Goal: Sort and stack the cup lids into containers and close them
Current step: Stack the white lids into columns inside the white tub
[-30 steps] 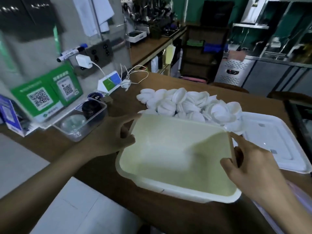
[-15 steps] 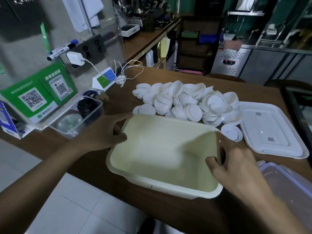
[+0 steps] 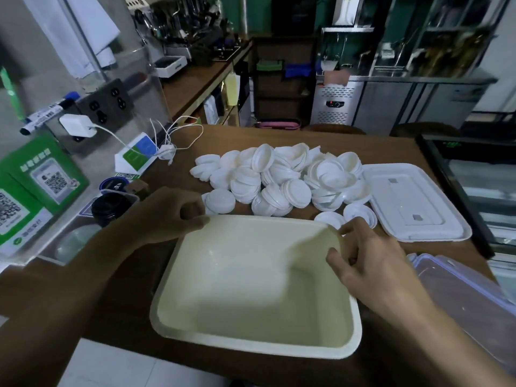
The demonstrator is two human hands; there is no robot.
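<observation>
An empty cream rectangular container (image 3: 251,339) sits on the brown wooden table at its near edge. My left hand (image 3: 170,216) grips the container's far left corner, thumb and fingers curled over the rim. At the far right corner, my right hand (image 3: 365,255) pinches the rim. A heap of several white cup lids (image 3: 279,177) lies just behind the container. Its flat white container lid (image 3: 413,202) rests to the right of the heap.
A clear plastic box with a lid (image 3: 460,283) lies at the right under my forearm. On the left stand a small clear tub (image 3: 83,233) with dark items, green QR code signs (image 3: 36,185), a charger and white cables (image 3: 173,141). A dark display case (image 3: 480,191) borders the right.
The container has slid toward the near table edge with both hands on its far corners. The lid heap and white container lid now show fully behind it.
</observation>
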